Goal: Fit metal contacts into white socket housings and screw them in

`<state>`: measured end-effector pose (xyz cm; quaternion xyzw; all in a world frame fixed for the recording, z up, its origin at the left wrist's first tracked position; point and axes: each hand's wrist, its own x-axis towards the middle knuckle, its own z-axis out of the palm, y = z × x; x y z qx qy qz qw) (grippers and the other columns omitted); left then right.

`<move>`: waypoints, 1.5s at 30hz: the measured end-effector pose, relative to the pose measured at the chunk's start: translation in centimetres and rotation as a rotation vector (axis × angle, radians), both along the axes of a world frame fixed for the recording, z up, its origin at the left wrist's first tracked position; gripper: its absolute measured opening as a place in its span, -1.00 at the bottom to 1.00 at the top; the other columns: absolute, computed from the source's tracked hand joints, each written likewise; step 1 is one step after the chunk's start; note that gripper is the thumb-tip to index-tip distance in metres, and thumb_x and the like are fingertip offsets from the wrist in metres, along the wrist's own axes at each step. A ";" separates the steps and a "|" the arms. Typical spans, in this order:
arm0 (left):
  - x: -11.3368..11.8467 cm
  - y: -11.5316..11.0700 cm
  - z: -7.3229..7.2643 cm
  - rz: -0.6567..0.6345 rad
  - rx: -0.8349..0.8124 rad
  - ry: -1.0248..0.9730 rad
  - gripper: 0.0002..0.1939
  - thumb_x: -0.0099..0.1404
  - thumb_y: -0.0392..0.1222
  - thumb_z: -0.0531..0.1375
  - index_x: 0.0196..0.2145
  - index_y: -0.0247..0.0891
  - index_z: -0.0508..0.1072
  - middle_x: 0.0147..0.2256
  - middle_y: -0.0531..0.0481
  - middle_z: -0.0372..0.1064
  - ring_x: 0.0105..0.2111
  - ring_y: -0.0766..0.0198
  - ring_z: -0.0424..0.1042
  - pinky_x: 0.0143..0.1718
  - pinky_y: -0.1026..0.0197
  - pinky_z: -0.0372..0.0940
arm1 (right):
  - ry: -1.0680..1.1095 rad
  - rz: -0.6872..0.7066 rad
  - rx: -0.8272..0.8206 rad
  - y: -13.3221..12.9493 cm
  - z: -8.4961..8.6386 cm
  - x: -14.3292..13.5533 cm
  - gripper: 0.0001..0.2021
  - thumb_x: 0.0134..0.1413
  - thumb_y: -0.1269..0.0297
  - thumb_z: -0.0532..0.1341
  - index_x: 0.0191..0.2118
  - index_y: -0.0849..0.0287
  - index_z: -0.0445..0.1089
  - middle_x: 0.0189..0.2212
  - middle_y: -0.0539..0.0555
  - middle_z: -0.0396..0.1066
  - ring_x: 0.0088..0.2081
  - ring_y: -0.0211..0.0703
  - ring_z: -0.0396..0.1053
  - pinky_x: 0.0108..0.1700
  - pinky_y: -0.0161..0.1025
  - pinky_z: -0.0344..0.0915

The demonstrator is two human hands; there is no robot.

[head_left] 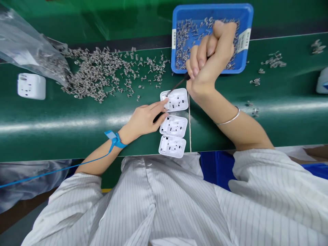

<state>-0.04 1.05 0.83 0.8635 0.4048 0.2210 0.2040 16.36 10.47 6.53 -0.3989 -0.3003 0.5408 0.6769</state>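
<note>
Tool (pixel 181 83) clamped in right hand (pixel 211 56), its tip on white plastic housing (pixel 176 100), far one of three; at its left edge, left hand (pixel 147 118) fingertips pressed, not clamped.

From where I stand, I see a loose, pale grey shirt (pixel 133 212) with thin, darker stripes, its cloth creased down the front. The left sleeve (pixel 74 191) and right sleeve (pixel 269 177) both end near the elbows, in soft folds. There's a bright blue strap (pixel 121 144) on the left wrist, with a paler tab and a thin blue cord (pixel 94 160), and a slim silver bangle (pixel 232 119) round the right forearm. The left hand (pixel 143 119) and right hand (pixel 212 56) are gloveless
</note>
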 end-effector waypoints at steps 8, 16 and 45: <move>-0.1 0.1 -0.1 0.010 0.013 0.005 -0.75 0.49 -0.14 0.08 -0.11 -0.30 0.51 0.14 -0.12 0.46 -0.08 0.15 0.60 -0.20 0.17 0.50 | 0.016 0.133 -0.022 1.0 -1.2 1.5 -0.25 -0.09 -0.19 0.34 -0.53 0.08 -0.30 -0.68 -0.11 -0.40 -0.54 -0.21 -0.34 -0.51 -0.14 -0.29; -0.1 0.0 -0.3 0.027 0.001 0.028 -0.68 0.49 -0.11 0.08 0.07 -0.28 0.47 0.08 -0.08 0.51 -0.12 0.18 0.61 -0.22 0.20 0.47 | 0.036 -0.114 0.033 0.9 -0.7 0.3 -0.34 0.12 -0.10 0.24 -0.50 0.08 -0.31 -0.62 -0.15 -0.37 -0.57 -0.28 -0.42 -0.56 -0.16 -0.37; -0.1 0.0 0.1 -0.003 -0.024 0.019 -0.75 0.50 -0.12 0.07 -0.16 -0.26 0.51 0.14 -0.07 0.46 -0.09 0.15 0.60 -0.23 0.17 0.47 | -0.015 0.406 0.307 2.3 -1.9 1.4 -0.31 0.06 -0.07 0.27 -0.62 0.07 -0.31 -0.77 -0.15 -0.29 -0.76 -0.37 -0.34 -0.71 -0.20 -0.39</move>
